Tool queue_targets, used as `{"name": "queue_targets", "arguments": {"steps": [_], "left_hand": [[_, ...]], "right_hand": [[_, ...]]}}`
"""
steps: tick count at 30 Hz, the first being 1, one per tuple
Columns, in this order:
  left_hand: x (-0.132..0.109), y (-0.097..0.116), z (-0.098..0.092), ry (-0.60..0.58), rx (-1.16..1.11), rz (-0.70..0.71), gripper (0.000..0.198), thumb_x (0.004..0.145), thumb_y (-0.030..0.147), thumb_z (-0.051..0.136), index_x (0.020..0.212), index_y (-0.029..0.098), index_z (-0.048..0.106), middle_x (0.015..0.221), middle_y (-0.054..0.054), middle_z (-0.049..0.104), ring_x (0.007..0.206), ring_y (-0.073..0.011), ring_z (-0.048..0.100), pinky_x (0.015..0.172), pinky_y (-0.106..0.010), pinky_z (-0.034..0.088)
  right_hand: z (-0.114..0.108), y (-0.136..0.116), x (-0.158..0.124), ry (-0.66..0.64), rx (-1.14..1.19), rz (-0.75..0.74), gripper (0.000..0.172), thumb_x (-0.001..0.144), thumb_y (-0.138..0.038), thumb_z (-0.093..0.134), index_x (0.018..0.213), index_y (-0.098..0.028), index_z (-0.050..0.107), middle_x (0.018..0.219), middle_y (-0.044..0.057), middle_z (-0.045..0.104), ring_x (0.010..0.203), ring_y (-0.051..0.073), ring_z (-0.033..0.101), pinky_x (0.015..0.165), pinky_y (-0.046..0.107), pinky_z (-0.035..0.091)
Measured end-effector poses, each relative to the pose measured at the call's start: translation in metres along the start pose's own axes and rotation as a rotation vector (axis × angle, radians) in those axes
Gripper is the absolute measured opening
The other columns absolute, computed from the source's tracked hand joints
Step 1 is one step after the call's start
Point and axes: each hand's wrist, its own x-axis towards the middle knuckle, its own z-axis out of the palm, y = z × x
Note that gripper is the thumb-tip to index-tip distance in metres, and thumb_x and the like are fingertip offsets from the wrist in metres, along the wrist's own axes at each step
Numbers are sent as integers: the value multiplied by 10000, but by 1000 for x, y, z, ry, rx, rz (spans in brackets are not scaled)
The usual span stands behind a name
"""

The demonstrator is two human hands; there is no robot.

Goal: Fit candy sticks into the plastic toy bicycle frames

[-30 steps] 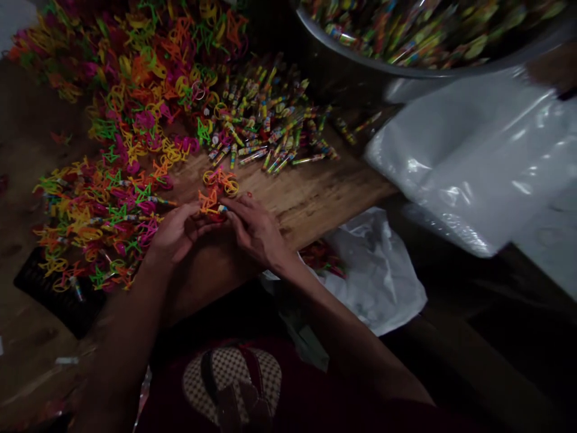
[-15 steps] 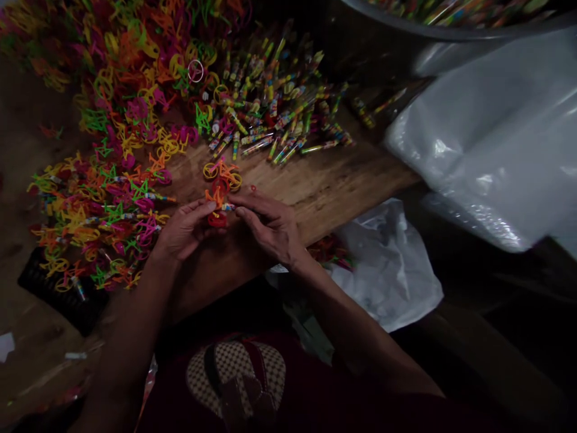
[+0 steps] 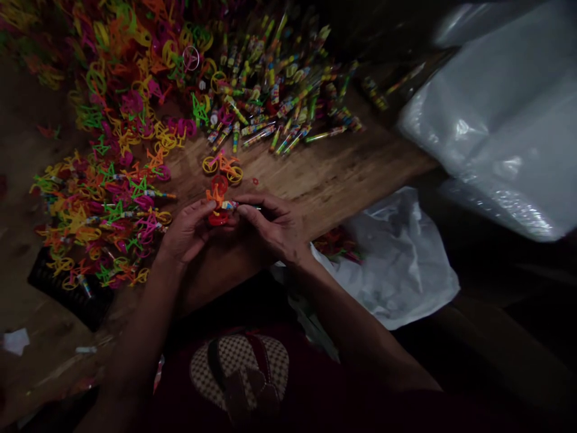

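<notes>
Over the wooden board (image 3: 311,180), near its front edge, the left hand (image 3: 184,233) pinches a red-wheeled orange toy bicycle (image 3: 217,193) while the right hand (image 3: 277,227) holds a small printed tube (image 3: 229,205) against it, thumb opposite fingers; just beyond lies a yellow-wheeled bicycle (image 3: 226,164), with a heap of tubes (image 3: 282,108) farther off

Holds a red-wheeled orange toy bicycle (image 3: 217,194) in the left hand (image 3: 187,231); pinches a small printed tube (image 3: 229,205) at its frame with the right hand (image 3: 278,227). Has a yellow-wheeled bicycle (image 3: 225,165) just beyond on the wooden board (image 3: 315,174), a bright heap of bicycles (image 3: 112,207) at left, a pile of tubes (image 3: 279,96) farther back.
</notes>
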Motion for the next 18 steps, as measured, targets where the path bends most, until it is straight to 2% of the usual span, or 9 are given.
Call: {"name": "queue_targets", "arguments": {"steps": [8, 12, 18], "left_hand": [[-5, -4, 6, 27, 22, 47, 61, 810, 169, 698, 801, 118, 666, 694, -15, 710, 580, -122, 688, 582, -209, 577], [-9, -8, 10, 52, 66, 83, 119, 786, 188, 732, 762, 128, 633, 691, -15, 706, 580, -130, 690, 628, -240, 590], [-10, -17, 10, 117, 90, 153, 158, 742, 211, 759, 746, 132, 623, 670, 7, 689, 564, -103, 663, 622, -214, 573]], "right_hand": [[7, 8, -9, 48, 70, -22, 191, 894, -389, 687, 957, -240, 788, 936, 14, 798, 850, 166, 748, 806, 302, 617], [7, 10, -15, 73, 83, -23, 180, 899, -371, 680, 965, -241, 786, 919, 25, 801, 797, 172, 755, 728, 298, 624], [2, -1, -13, 37, -98, -185, 122, 902, -244, 664, 916, -220, 783, 860, 16, 801, 739, 152, 749, 684, 255, 596]]}}
